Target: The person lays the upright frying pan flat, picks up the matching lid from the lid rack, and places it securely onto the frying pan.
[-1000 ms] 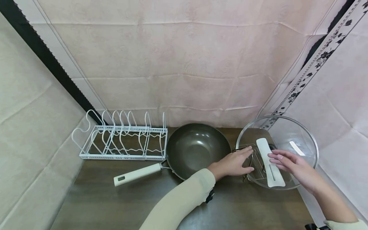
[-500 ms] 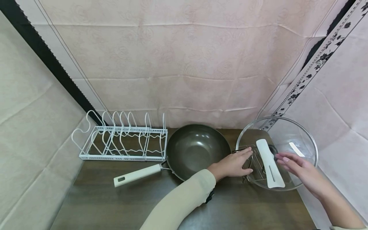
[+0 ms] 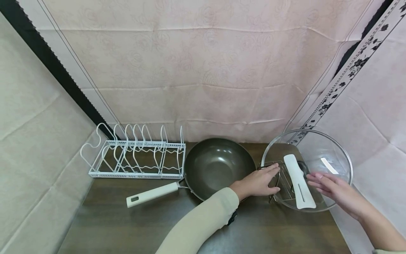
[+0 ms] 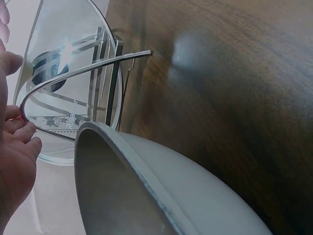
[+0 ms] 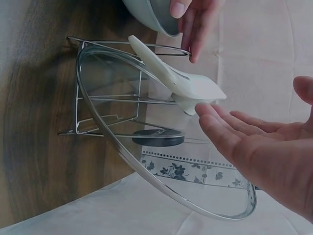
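A clear glass lid [image 3: 330, 151] with a metal rim leans upright in a metal wire rack [image 5: 76, 105]. On the lid sits a long white handle [image 3: 299, 181], with a dark round piece [image 5: 159, 137] beside it. My left hand [image 3: 257, 183] reaches over the right edge of the wok [image 3: 219, 165]. Its extended fingers touch the rack's wire end. To the right of the white handle, my right hand [image 3: 337, 192] hovers with its fingers extended and holds nothing. In the right wrist view its fingertips are close to the handle; contact is unclear.
A white dish rack [image 3: 136, 174] stands at the back left, its slots holding no dishes. The wok's pale handle [image 3: 152, 194] points toward the front left over the brown tabletop [image 3: 127, 225]. Cloth-covered walls [image 3: 203, 70] enclose the back and both sides.
My right hand has drawn slightly away to the right from the white handle, uncovering the dark round piece. The left hand stays at the rack, and the lid keeps its position.
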Demonstrator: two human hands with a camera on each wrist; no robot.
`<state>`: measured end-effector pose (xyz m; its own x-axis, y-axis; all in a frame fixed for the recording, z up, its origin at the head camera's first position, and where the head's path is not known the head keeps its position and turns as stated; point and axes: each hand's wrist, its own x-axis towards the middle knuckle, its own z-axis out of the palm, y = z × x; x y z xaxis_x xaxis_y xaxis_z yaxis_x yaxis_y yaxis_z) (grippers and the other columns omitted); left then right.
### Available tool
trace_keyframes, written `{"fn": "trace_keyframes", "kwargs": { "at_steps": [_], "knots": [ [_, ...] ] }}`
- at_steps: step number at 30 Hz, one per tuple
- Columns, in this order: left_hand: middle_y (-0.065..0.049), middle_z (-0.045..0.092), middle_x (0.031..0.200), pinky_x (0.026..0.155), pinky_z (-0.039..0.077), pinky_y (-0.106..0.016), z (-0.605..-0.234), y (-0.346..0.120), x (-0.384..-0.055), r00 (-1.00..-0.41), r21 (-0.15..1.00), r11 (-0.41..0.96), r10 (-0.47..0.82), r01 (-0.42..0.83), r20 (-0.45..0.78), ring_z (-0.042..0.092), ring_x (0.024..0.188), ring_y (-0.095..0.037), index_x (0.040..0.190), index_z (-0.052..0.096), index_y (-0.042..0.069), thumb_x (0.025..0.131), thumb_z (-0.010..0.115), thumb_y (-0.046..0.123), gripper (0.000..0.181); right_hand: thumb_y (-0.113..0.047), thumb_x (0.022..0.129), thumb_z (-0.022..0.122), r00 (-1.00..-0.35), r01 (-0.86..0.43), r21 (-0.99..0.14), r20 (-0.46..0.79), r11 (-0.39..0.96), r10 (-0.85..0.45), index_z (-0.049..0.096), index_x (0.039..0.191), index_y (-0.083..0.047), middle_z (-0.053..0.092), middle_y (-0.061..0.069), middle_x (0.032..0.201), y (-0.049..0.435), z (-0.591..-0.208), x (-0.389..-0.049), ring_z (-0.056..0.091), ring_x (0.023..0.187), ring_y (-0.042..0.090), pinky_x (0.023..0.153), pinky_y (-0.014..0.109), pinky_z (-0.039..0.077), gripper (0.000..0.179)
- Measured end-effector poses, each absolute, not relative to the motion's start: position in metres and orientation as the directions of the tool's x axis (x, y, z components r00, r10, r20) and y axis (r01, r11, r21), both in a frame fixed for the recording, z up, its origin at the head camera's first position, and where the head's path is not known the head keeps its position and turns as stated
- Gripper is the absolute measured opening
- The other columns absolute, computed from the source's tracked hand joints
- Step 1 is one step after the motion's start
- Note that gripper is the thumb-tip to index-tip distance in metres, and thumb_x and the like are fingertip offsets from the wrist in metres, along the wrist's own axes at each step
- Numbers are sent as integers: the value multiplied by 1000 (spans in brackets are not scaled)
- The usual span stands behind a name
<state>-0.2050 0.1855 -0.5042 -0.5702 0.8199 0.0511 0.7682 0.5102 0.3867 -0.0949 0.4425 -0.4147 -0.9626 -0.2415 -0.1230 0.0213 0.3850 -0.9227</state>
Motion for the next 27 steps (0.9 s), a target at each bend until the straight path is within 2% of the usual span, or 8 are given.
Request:
{"fn": "trace_keyframes", "kwargs": {
  "at_steps": [10, 13, 16, 18, 20, 22, 24, 27],
  "knots": [
    [7, 19, 172, 119, 33, -17, -503, 186, -204, -575, 362, 524, 817, 771, 45, 33, 152, -5, 163, 29, 18, 102, 56, 53, 75, -24, 115, 24, -918, 162, -954, -240, 254, -316, 6, 143, 32, 67, -19, 127, 452, -414, -104, 66, 116, -1, 94, 18, 55, 65],
    [7, 20, 172, 118, 33, -17, -503, 187, -204, -575, 363, 523, 817, 771, 44, 34, 152, -6, 163, 29, 18, 102, 56, 52, 75, -25, 115, 24, -911, 204, -945, -279, 254, -305, 5, 143, 34, 70, 7, 132, 453, -418, -106, 66, 114, -1, 94, 21, 56, 68],
    [6, 19, 173, 118, 33, -16, -503, 187, -204, -573, 358, 523, 819, 774, 42, 32, 153, -5, 163, 29, 17, 102, 56, 52, 75, -29, 115, 19, -898, 227, -926, -319, 301, -304, 4, 142, 34, 47, 43, 143, 453, -420, -107, 64, 113, -5, 95, 22, 56, 71],
    [7, 19, 173, 119, 32, -16, -503, 188, -204, -573, 354, 525, 819, 774, 39, 31, 153, -5, 163, 29, 18, 102, 56, 52, 76, -33, 115, 16, -886, 248, -909, -353, 336, -300, 4, 143, 34, 26, 52, 147, 453, -421, -108, 62, 112, -7, 95, 22, 56, 73],
    [7, 18, 173, 119, 31, -16, -503, 188, -204, -573, 353, 526, 819, 774, 36, 30, 154, -4, 163, 28, 17, 102, 56, 53, 76, -36, 115, 14, -872, 273, -894, -386, 356, -300, 4, 143, 34, 16, 53, 149, 452, -422, -109, 61, 113, -6, 96, 22, 56, 76],
    [7, 18, 173, 119, 32, -16, -503, 189, -204, -574, 358, 526, 818, 771, 35, 30, 154, -5, 164, 28, 18, 102, 56, 53, 76, -39, 114, 11, -861, 294, -879, -414, 376, -295, 4, 144, 34, 14, 52, 150, 451, -423, -110, 64, 121, 8, 97, 23, 56, 79],
    [7, 17, 173, 119, 32, -17, -503, 189, -204, -574, 365, 525, 818, 769, 32, 30, 154, -5, 164, 28, 18, 103, 55, 53, 76, -42, 113, 9, -852, 309, -865, -437, 396, -289, 4, 144, 34, 13, 52, 150, 450, -424, -111, 60, 132, 31, 98, 25, 55, 81],
    [8, 16, 173, 119, 32, -17, -504, 189, -205, -575, 377, 523, 818, 764, 29, 30, 154, -5, 164, 27, 18, 103, 55, 54, 76, -45, 113, 8, -839, 336, -845, -470, 417, -276, 2, 144, 34, 10, 52, 151, 449, -427, -112, 35, 142, 59, 101, 30, 55, 84]
  ]
}}
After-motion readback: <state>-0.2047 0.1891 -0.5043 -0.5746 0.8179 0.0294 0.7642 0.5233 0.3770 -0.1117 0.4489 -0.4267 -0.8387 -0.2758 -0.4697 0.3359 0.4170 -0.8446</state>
